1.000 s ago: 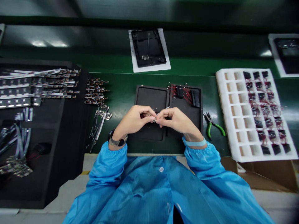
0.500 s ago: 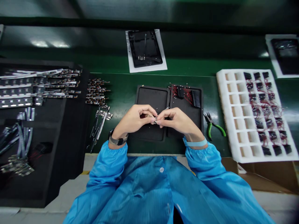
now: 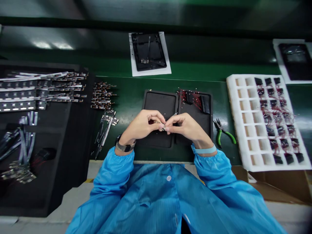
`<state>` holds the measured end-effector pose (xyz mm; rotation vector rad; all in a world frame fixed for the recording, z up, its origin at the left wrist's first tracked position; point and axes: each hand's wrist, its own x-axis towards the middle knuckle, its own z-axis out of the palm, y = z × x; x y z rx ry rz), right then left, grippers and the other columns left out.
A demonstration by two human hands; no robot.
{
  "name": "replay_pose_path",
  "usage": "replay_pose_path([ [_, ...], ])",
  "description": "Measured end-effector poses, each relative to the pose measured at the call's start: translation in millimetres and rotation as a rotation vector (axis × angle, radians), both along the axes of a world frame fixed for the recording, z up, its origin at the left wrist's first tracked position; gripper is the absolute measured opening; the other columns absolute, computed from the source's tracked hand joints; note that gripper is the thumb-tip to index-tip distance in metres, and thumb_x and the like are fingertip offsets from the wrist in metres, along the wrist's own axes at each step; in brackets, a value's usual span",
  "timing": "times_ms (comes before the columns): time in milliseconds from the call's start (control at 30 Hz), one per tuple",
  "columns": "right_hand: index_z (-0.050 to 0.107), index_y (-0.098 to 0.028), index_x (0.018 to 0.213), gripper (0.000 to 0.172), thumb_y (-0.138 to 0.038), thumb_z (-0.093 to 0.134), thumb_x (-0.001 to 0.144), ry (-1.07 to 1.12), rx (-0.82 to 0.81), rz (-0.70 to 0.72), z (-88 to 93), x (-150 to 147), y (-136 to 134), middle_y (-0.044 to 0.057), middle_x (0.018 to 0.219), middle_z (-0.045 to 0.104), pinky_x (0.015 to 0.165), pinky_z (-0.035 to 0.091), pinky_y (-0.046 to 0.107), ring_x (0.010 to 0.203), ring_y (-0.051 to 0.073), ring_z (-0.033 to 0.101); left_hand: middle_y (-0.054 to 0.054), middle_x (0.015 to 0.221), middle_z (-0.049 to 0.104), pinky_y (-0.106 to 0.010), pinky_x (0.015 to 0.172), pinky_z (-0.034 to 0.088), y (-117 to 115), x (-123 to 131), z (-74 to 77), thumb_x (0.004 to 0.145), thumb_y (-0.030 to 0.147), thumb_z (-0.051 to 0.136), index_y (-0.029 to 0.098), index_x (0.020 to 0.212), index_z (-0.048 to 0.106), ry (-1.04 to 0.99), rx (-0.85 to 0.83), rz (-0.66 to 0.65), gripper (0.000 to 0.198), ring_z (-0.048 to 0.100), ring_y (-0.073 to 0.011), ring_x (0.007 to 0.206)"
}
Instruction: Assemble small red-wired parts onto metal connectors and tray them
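Head view: both hands met over the left black tray (image 3: 159,104), fingertips nearly touching. Left hand (image 3: 145,126) pinched a small part (image 3: 162,128) between thumb and fingers; right hand (image 3: 181,123) gripped the same part from its side. Part sat between the fingertips, above the tray, mostly hidden; exact shape couldn't be told. Grey strip end (image 3: 175,114) showed just above the right hand's fingers. Right black tray (image 3: 203,123) stood beside the left one, black pieces with red wires (image 3: 204,104) toward its far end. Green-handled pliers (image 3: 221,130) lay right of it on the tabletop (image 3: 129,97), jaws slightly apart. White foam tray (image 3: 237,113) farther right, three columns filled. Boards with ribbon strips (image 3: 104,130) lay left of the left hand. Dark panel (image 3: 148,48) on a white sheet (image 3: 168,70), far side.
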<state>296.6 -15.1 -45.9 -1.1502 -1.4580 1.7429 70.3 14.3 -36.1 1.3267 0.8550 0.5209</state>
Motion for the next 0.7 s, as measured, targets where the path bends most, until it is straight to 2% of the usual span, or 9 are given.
replay_pose_path([
  [233,0.079,-0.015,0.088,0.025,-0.039,0.084,0.085,-0.029,0.022,-0.008,-1.2,-3.0,-1.2,0.004,0.074,0.077,0.074,0.055,0.03,0.07,0.016,0.07,-0.007,0.085,0.081,-0.028,0.076,0.057,0.6,-3.2,2.4,0.084,0.018,0.077,0.014,0.096,0.078,0.049,0.054,0.015,0.012,0.076,-0.0182,0.079],
  [333,0.08,-0.017,0.096,0.025,-0.04,0.08,0.088,-0.053,0.115,-0.056,2.5,-1.9,-1.3,0.006,0.092,0.08,0.084,0.055,0.033,0.086,0.02,0.073,-0.007,0.089,0.082,-0.029,0.078,0.057,0.8,-7.6,13.8,0.087,0.023,0.076,0.016,0.099,0.081,0.087,0.15,0.05,0.015,0.076,-0.0192,0.082],
  [433,0.078,-0.019,0.108,0.025,-0.039,0.074,0.093,-0.069,0.216,-0.211,10.5,6.4,-1.3,0.007,0.112,0.078,0.094,0.052,0.034,0.106,0.022,0.071,-0.006,0.091,0.081,-0.029,0.079,0.057,0.9,-12.0,38.0,0.088,0.028,0.077,0.018,0.097,0.082,0.154,0.254,0.148,0.015,0.075,-0.0194,0.082],
  [533,0.077,-0.019,0.105,0.023,-0.039,0.07,0.096,-0.086,0.22,-0.349,16.6,21.2,-2.1,0.007,0.108,0.078,0.094,0.052,0.034,0.103,0.021,0.07,-0.006,0.09,0.08,-0.029,0.079,0.057,1.6,-13.8,68.6,0.086,0.031,0.08,0.019,0.093,0.081,0.207,0.357,0.242,0.014,0.073,-0.0192,0.082],
  [600,0.076,-0.018,0.1,0.024,-0.04,0.07,0.096,-0.095,0.226,-0.349,16.5,32.0,-3.3,0.007,0.101,0.078,0.09,0.052,0.033,0.097,0.02,0.07,-0.006,0.091,0.08,-0.03,0.081,0.057,3.9,-12.7,87.8,0.086,0.031,0.08,0.02,0.1,0.081,0.228,0.411,0.273,0.018,0.073,-0.0194,0.084],
  [700,0.075,-0.016,0.095,0.026,-0.041,0.068,0.095,-0.105,0.214,-0.244,9.7,44.5,-5.7,0.006,0.088,0.076,0.076,0.052,0.03,0.08,0.018,0.068,-0.006,0.098,0.08,-0.033,0.085,0.058,13.2,-4.6,110.9,0.087,0.031,0.078,0.022,0.111,0.081,0.296,0.503,0.277,0.026,0.073,-0.0212,0.089],
])
